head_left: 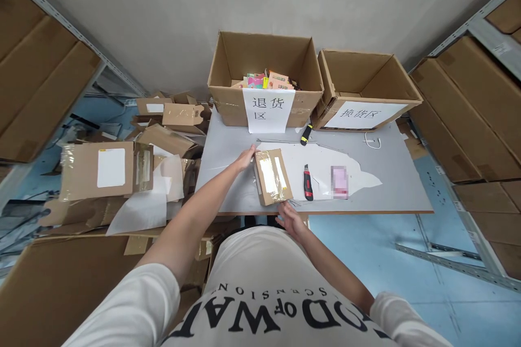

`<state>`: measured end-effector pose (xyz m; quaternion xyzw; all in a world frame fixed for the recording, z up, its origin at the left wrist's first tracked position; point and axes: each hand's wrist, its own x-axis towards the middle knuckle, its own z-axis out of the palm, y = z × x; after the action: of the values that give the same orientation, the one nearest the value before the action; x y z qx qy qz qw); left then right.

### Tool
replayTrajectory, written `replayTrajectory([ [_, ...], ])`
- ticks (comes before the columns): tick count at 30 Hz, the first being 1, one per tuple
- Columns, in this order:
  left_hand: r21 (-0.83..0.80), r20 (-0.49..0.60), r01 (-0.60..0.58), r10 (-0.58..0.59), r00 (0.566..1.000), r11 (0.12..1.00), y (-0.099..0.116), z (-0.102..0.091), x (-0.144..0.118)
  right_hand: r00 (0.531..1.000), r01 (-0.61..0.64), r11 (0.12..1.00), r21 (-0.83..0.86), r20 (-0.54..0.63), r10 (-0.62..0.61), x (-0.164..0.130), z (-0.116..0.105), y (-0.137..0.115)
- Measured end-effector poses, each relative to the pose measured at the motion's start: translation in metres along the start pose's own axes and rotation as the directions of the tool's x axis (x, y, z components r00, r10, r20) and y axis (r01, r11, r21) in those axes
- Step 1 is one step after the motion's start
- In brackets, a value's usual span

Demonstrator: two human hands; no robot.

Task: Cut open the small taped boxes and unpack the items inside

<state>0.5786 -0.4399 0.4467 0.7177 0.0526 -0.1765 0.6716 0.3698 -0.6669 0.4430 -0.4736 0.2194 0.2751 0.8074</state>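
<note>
A small taped cardboard box (275,188) with white labels on top sits between my hands at the table's near side. My left hand (246,158) grips its far left corner. At the near right corner, my right hand (291,218) holds the box by its edge with bent fingers. To the right of the box lies a red and black utility knife (308,183). Beyond that is a small pink packet (339,182), its print blurred. A yellow and black utility knife (306,134) rests farther back.
A large open carton (228,103) with colourful packets stands at the table's back, beside another open carton (321,114); both carry paper signs. White sheeting (362,176) lies on the grey table (399,190). Used boxes (89,171) pile up on the left. Shelves of cartons (456,114) flank the right.
</note>
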Motion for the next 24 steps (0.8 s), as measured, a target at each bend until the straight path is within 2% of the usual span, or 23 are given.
replayTrajectory([
  [6, -0.089, -0.017, -0.027, 0.025, 1.0, 0.996, -0.016, -0.021, -0.046, 0.986, 0.164, 0.983, -0.087, 0.001, -0.164, 0.022, -0.018, -0.055],
  [12, -0.239, -0.109, -0.033, 0.007, 0.994, 0.97, -0.046, -0.007, -0.097, 0.99, 0.134, 0.967, -0.218, -0.022, -0.142, 0.051, -0.025, -0.094],
  [17, -0.35, -0.144, -0.008, -0.045, 0.988, 0.937, -0.065, 0.009, -0.124, 0.988, 0.112, 0.948, -0.297, -0.066, -0.137, 0.066, -0.033, -0.099],
  [24, -0.377, -0.173, 0.034, -0.107, 0.979, 0.926, -0.078, 0.018, -0.138, 0.986, 0.133, 0.952, -0.276, -0.059, -0.155, 0.075, -0.04, -0.081],
])
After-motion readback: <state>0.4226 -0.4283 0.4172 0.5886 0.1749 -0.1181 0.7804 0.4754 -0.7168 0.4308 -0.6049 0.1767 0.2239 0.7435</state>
